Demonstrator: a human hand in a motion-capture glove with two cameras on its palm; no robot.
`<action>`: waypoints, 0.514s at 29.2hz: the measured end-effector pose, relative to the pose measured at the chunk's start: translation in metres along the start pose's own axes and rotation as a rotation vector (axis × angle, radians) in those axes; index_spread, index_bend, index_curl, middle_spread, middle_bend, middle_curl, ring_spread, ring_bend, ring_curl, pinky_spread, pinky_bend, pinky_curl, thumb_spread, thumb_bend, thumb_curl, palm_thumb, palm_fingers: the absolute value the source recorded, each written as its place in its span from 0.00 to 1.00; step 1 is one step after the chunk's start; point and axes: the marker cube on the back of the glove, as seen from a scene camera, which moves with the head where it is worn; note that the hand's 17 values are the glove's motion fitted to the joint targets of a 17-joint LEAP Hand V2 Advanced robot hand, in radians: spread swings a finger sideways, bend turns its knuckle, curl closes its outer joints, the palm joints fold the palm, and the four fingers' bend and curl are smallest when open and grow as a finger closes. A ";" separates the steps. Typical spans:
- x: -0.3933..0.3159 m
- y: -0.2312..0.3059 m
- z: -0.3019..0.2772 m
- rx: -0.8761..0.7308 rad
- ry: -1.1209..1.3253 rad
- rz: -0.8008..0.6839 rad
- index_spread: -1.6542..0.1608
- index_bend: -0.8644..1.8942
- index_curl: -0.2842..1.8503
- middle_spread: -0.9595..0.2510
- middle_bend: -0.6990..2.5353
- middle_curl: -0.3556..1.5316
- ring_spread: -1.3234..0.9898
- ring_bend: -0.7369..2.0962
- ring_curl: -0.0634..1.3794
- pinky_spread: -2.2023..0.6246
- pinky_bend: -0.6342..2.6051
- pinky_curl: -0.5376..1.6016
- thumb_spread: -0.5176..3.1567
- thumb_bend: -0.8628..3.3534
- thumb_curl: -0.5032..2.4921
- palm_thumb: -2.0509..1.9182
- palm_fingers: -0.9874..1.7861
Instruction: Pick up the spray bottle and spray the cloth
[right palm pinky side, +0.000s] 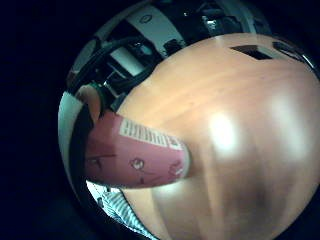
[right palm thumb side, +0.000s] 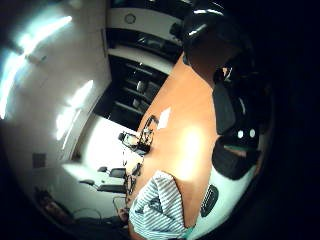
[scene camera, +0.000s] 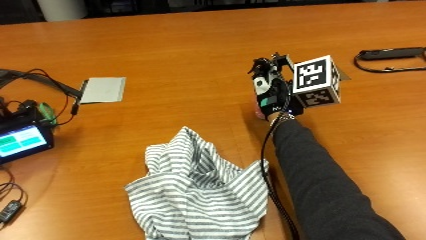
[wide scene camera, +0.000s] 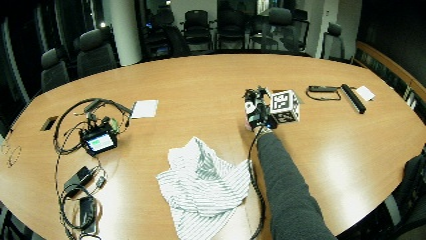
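The gloved right hand (scene camera: 271, 97) holds the pink spray bottle (right palm pinky side: 137, 152) against its palm, finger curl hidden, so the nozzle should turn toward the striped cloth (scene camera: 196, 187) lying near the forearm's inner side before squeezing.

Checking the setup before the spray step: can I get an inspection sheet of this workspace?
Surface: wooden table, bare between items.
Job's things: pink spray bottle close to the palm; striped cloth lies crumpled near the table edge, beside the sleeve.
Clutter: screen device, grey pad, black strap.
Grippers: gloved right hand upright beyond the cloth; its grip is hidden.
Cables: black cables loop around the device.
Surroundings: office chairs round the far side.
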 end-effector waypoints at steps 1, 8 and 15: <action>-0.002 0.000 -0.001 0.017 -0.007 -0.027 0.74 0.38 0.30 0.60 0.35 0.43 0.50 0.39 0.28 0.80 0.25 0.39 0.47 0.24 0.30 0.75 0.77; 0.014 0.006 -0.022 0.158 -0.064 -0.064 0.75 0.36 0.30 0.59 0.36 0.44 0.48 0.42 0.32 0.72 0.31 0.41 0.50 0.24 0.30 0.74 0.83; 0.054 0.017 -0.011 0.078 -0.063 0.020 0.74 0.37 0.31 0.58 0.37 0.45 0.47 0.44 0.34 0.69 0.33 0.43 0.52 0.23 0.30 0.73 0.83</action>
